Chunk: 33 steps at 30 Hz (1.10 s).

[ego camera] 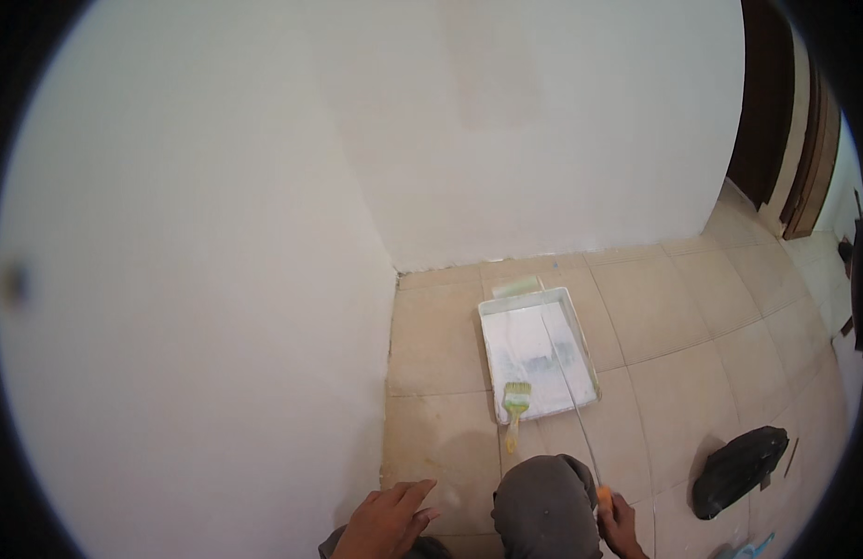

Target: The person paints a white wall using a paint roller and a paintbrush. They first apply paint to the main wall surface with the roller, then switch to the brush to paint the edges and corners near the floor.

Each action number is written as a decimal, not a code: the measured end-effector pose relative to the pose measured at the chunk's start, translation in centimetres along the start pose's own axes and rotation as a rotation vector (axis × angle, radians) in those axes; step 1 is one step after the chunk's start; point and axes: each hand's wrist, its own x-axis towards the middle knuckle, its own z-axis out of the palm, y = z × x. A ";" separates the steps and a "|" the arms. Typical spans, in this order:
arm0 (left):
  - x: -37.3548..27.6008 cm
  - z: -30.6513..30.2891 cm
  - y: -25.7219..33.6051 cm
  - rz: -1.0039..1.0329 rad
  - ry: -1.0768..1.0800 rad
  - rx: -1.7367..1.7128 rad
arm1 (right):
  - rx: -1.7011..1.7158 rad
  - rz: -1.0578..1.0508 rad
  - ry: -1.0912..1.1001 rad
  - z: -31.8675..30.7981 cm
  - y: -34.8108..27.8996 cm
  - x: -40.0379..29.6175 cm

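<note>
My right hand [619, 525] grips the orange handle [604, 497] of a long-rod paint roller. The roller's thin metal rod [575, 405] crosses over the paint tray [587, 353], and its pale green roller sleeve [515, 287] is just beyond the tray's far rim. White paint coats the tray's inside, with a greyish patch in the middle. A paintbrush [517, 402] with green-stained bristles rests over the tray's near left edge, its yellow handle sticking out. My left hand [391, 520] is empty, fingers apart, near the left wall and nearest to my clothed knee [545, 506].
White walls [194, 279] meet in a corner left of the tray; the far wall [501, 126] shows faint pinkish patches. Beige tiles [438, 342] cover the floor. A black plastic bag [739, 472] lies at right, a light blue object [753, 548] below it. Dark doorway [763, 105] stands far right.
</note>
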 end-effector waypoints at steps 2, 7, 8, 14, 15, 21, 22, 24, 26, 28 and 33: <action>-0.4 0.0 -0.2 -0.010 0.006 -0.014 | -0.036 -0.252 0.056 3.3 -1.1 5.7; -0.8 0.5 -1.1 0.030 0.013 0.021 | 0.288 -0.308 0.056 12.8 -8.3 17.9; -0.7 0.5 -0.9 0.026 -0.002 0.007 | 0.311 -0.374 0.086 14.0 -9.3 20.5; -2.1 -0.2 0.1 -0.021 -0.033 0.005 | 0.359 -0.423 0.104 19.3 -14.6 28.4; -2.4 -0.4 0.4 -0.022 -0.028 0.010 | 0.369 -0.426 0.100 19.8 -14.8 29.3; -2.6 -0.3 -0.2 -0.007 -0.012 -0.014 | 0.376 -0.499 0.132 22.2 -15.0 32.7; -2.5 -0.3 -0.2 -0.007 -0.011 -0.019 | 0.376 -0.509 0.137 22.5 -15.0 33.1; -2.3 -0.2 -0.3 -0.014 -0.023 -0.009 | 0.341 -0.586 0.206 23.3 -14.8 34.8; -2.1 -0.3 -0.3 -0.014 -0.035 -0.007 | 0.355 -0.574 0.201 23.5 -14.4 35.9; -2.3 -0.7 -0.2 -0.021 -0.042 -0.003 | 0.431 -0.470 0.109 23.8 -16.0 35.1; -2.2 -0.3 -0.5 -0.015 -0.056 0.004 | 0.311 -0.594 0.212 23.6 -15.1 37.9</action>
